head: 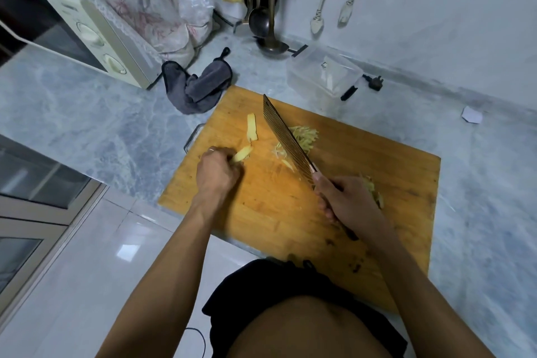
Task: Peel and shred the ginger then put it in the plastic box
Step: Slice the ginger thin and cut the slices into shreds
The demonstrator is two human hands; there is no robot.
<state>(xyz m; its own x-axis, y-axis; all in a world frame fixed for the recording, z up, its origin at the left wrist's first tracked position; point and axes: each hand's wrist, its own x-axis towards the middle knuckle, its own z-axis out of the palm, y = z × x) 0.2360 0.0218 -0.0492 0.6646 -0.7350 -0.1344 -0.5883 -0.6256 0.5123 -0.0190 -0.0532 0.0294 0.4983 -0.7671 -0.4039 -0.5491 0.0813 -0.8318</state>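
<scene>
Landmark: cutting board (pixel 261 212) on the counter (pixel 87 125).
Near edge of board: right hand (pixel 348 200), grip clenched round the knife (pixel 286 139) handle.
Left of the blade: left hand (pixel 216 173), grip pinching a peeled ginger slice (pixel 242 153). Another slice (pixel 251 127) just beyond, uncut.
Right of the blade: shredded ginger (pixel 302 138) heaped.
Past board's far corner: plastic box (pixel 322 75); contents unclear.
Shredding looks partway done; transfer remains.

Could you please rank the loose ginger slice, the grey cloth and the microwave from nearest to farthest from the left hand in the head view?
From the left hand:
1. Loose ginger slice, just beyond it on the cutting board.
2. Grey cloth, farther back on the counter.
3. Microwave, far back left.
</scene>
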